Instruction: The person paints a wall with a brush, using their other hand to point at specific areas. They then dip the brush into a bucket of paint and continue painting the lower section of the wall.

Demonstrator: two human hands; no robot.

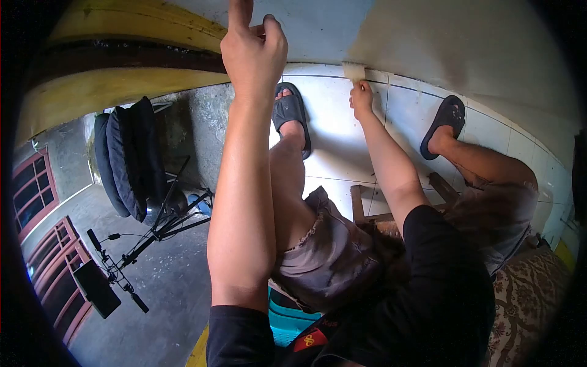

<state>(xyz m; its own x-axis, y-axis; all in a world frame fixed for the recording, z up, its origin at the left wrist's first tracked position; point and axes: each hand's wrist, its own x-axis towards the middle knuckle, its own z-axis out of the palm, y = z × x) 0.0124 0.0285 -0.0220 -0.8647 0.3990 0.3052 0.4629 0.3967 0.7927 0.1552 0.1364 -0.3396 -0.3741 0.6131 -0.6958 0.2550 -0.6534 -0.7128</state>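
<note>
My right hand (362, 98) is closed around the handle of a paintbrush (353, 71). The brush's wide pale bristles touch the bottom of the wall (422, 43), just above the white floor tiles. A beige area covers the wall to the right of the brush, while a pale blue-grey area lies to the left. Raised near the top edge of the view, my left hand (254, 52) is beside the yellow door frame (177, 18). One finger points upward and the thumb stands apart from it. The other fingers are hidden, and nothing shows in that hand.
Black sandals (288, 110) are on my feet on white tiles (336, 140). Under me is a wooden stool (361, 205); near it are a teal plastic crate (290, 321) and a patterned cushion (526, 300). At left stand a bicycle (153, 235) and a dark padded chair (131, 159).
</note>
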